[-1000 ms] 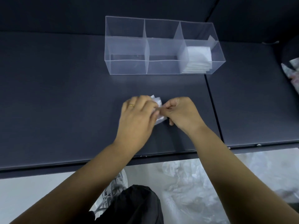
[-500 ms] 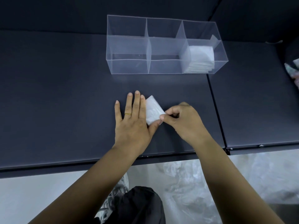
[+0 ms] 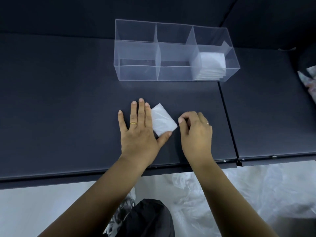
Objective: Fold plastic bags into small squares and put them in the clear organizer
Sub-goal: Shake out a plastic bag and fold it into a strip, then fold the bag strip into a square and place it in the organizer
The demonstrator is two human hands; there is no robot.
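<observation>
Now the right hand (image 3: 196,134) has let go. Half a second ago its grip pinched the folded bag's near corner. At present its fingers are curled in on themselves at the bag's 3 o'clock, seemingly just clear of it and holding nothing.

The left hand (image 3: 138,132) lies flat on the dark surface (image 3: 68,100) at the bag's 9 o'clock. Its grip is spread wide and closes on nothing; the forefinger runs along the bag's edge and the thumb tip touches its 6 o'clock corner.

The folded bag (image 3: 163,122), a loose wad between both hands a second ago, is now a flat white square lying free on the surface. I judge this fold finished and the carry to the organizer due next.

The clear organizer (image 3: 136,72) stands well apart at 12 o'clock, with a stack of folded squares (image 3: 212,62) in its right compartment.

As for what is hard to read:
- **Floor, 6 o'clock:** the crumpled plastic (image 3: 230,194) is a blur, so the bags left to fold cannot be counted.
- **Stack:** the organizer's cloudy wall smears its layers.
- **Frame edge, 2 o'clock:** a patterned thing (image 3: 307,79) is cut off and I cannot identify it.
</observation>
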